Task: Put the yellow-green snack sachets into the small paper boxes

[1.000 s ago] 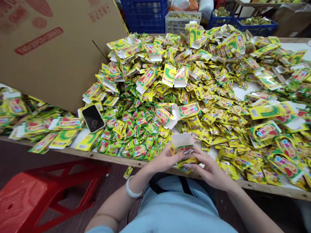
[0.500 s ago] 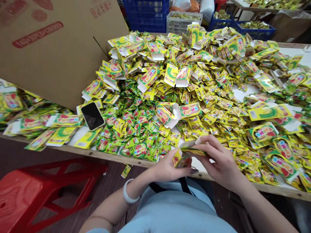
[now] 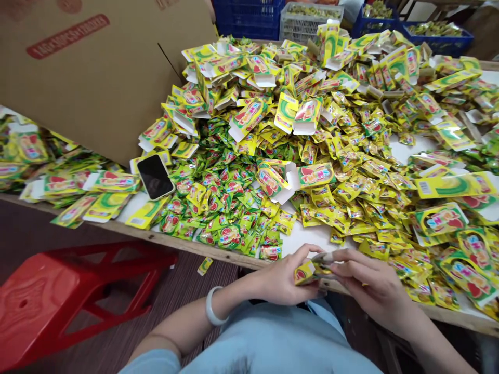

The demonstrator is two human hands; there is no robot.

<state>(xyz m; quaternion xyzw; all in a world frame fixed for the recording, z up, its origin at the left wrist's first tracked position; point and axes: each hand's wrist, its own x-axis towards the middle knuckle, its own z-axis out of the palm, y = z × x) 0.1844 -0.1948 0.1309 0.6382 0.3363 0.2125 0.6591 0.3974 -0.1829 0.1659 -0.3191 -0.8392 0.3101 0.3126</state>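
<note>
Both hands are on one small yellow carton, held just off the near edge of the worktop. Left hand fingers are wrapped around it, right hand fingers pinch its open end. Phone sits well to the carton's left, among the sachets.

Red stamped lettering in an oval on the cardboard box: blurred, unreadable. Yellow cartons carry a colourful brand logo, too smeared to read. Barcode patch on a flat carton, digits illegible.
</note>
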